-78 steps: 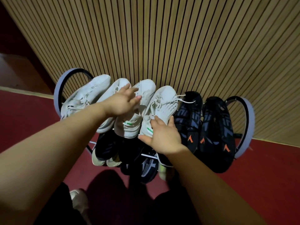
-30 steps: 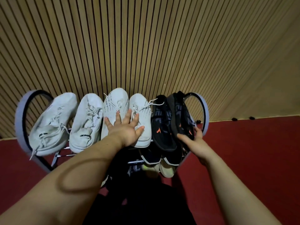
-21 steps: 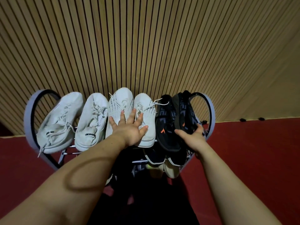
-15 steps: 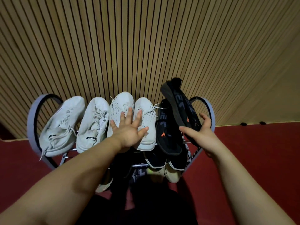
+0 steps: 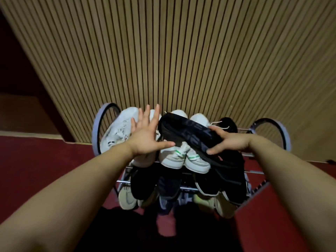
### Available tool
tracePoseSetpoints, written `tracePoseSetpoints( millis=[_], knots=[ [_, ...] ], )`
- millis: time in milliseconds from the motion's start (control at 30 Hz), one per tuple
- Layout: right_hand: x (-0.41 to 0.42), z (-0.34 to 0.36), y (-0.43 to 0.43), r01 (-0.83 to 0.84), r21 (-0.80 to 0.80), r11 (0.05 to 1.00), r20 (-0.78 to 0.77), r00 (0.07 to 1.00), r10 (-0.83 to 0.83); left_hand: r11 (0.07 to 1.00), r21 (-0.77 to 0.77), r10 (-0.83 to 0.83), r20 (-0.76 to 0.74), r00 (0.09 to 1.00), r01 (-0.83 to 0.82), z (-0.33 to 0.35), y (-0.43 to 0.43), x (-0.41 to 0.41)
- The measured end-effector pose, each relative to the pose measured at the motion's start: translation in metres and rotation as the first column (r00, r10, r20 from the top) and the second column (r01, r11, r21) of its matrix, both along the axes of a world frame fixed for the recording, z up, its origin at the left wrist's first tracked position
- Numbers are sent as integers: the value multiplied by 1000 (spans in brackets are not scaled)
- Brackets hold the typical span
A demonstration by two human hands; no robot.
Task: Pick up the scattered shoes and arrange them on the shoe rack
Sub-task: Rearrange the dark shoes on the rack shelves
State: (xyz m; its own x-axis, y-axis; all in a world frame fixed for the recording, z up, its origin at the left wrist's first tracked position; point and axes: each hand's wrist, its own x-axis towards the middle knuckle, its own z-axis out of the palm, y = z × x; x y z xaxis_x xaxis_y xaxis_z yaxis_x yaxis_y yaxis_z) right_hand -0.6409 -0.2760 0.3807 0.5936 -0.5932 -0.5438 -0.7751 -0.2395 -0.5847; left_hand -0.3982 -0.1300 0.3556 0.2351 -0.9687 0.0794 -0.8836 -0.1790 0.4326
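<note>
A metal shoe rack with round grey end hoops stands against the slatted wall. Its top tier holds several white sneakers, two of them with green heel marks. My right hand grips a black shoe and holds it tilted above the white sneakers, its toe pointing up and left. My left hand is spread flat with fingers apart, just left of the black shoe's toe, over the white sneakers. A second black shoe lies behind my right hand, partly hidden.
The lower tier holds several dark and cream shoes. A wooden slatted wall rises right behind the rack. Red floor lies on both sides, with a dark opening at the far left.
My right hand has lifted the black shoe off the rack's right end and swung it left over the white sneakers. My left hand came off the sneakers and rose, fingers spread.
</note>
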Motion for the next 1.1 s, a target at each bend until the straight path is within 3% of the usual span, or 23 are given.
tracePoseSetpoints(
  millis=[67, 233, 400, 500, 567, 633, 667, 700, 767, 867, 967, 1100],
  knots=[
    [12, -5, 3, 20, -59, 998, 33, 999, -18, 999, 39, -7, -18, 1000, 8, -2, -1, -4],
    [32, -14, 10, -285, -417, 863, -265, 947, 184, 998, 67, -7, -82, 997, 13, 0, -5, -7],
    [29, 26, 2, -456, -516, 725, -284, 890, 357, 986, 114, -115, -44, 992, 119, 10, -3, 0],
    [34, 49, -4, -566, -580, 585, -323, 820, 473, 979, 96, -183, -7, 983, 182, 19, -4, 2],
    [42, 50, -5, -636, -639, 432, -400, 755, 520, 965, 83, -245, -59, 968, 250, 21, -4, -1],
    [49, 41, -3, -660, -699, 275, -489, 722, 489, 955, 80, -273, -147, 951, 287, 16, -2, -8],
    [50, 34, -1, -635, -727, 261, -495, 749, 441, 961, 71, -250, -187, 950, 267, 11, -2, -11],
    [50, 27, 0, -575, -755, 315, -459, 807, 373, 972, 61, -206, -235, 950, 226, 5, -1, -14],
    [42, 13, 2, -306, -774, 554, -270, 951, 149, 988, 63, -112, -330, 937, 140, -2, -1, -15],
    [13, -13, 7, 141, -607, 782, -63, 973, -224, 988, 101, -86, -278, 957, 118, -6, -1, -13],
    [-21, -42, 24, 330, -386, 862, -47, 926, -375, 995, 58, -77, -154, 985, 87, -2, -4, -20],
    [-38, -65, 48, 409, -257, 876, -73, 895, -439, 993, -88, 54, -248, 967, -78, 0, -10, -40]
  ],
)
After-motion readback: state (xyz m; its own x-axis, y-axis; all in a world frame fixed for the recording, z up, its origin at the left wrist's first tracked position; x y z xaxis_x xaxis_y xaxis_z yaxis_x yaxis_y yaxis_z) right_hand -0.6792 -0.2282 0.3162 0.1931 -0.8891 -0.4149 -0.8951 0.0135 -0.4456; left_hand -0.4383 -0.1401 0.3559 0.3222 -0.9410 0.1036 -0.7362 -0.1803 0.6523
